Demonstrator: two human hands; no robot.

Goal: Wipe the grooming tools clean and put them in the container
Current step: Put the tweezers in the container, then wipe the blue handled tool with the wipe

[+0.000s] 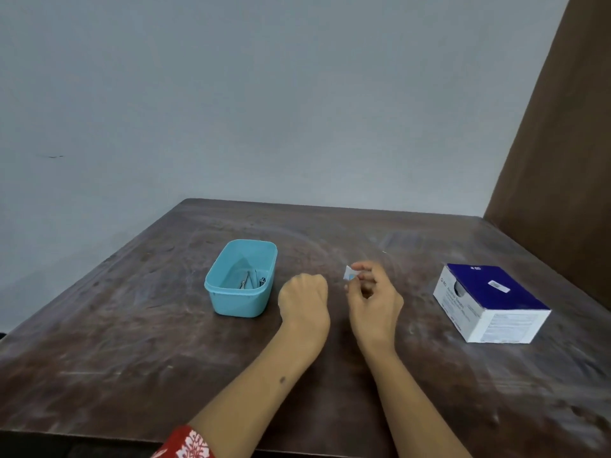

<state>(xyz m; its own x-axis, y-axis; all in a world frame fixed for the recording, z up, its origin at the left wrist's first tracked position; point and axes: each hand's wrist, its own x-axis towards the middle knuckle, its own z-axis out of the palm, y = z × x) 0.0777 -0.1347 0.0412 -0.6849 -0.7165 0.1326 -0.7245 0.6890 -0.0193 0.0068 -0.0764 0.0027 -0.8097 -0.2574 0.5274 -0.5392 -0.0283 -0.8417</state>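
Filling the lower half of the view, a dark, scuffed wooden table (132, 358) stands against a pale grey wall (264, 94), with a brown panel (568, 160) rising at the right edge. On the right part of the tabletop sits a blue-and-white cardboard box (489, 302), well apart from the hands. Left of centre stands a turquoise plastic container (241, 302), open at the top; several metal grooming tools (249, 280) lie in a small heap on its floor, toward its right end, too small to name one by one.

Both bare forearms reach in from the bottom edge, a scrap of red-and-white patterned sleeve (188, 444) showing on the left one. The left hand (304, 299) is just right of the container, back toward the camera, fingers curled under into a loose fist; whether it holds anything cannot be told. The right hand (373, 299) is near it, between container and box, pinching a small white-and-blue wipe sachet (348, 273) between thumb and forefinger, the other fingers loosely curled.
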